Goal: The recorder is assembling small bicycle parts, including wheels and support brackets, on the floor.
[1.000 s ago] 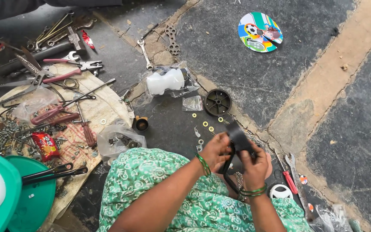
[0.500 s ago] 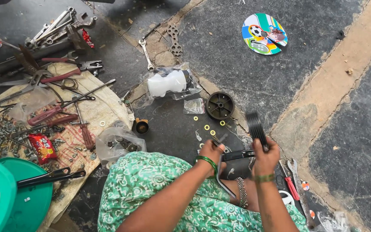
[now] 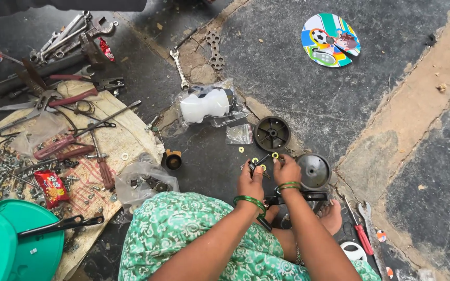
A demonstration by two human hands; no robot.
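Down on the dark stone floor, a seated person's left hand [image 3: 250, 180] pinches a small black part [image 3: 259, 162] at the fingertips, while the right hand [image 3: 286, 170], fingers curled narrow, meets it just above yellow washers [image 3: 274, 155]. One black wheel [image 3: 272, 133] lies just beyond the hands, another [image 3: 314, 170] touching the right hand's outer side.

Wheel set down; hands brought to small parts

The black wheel [image 3: 314, 170], earlier held up in the right hand [image 3: 286, 170], now lies flat on the ground. Both hands have been moved forward; a small black part [image 3: 257, 163] is pinched by the left hand [image 3: 250, 182].
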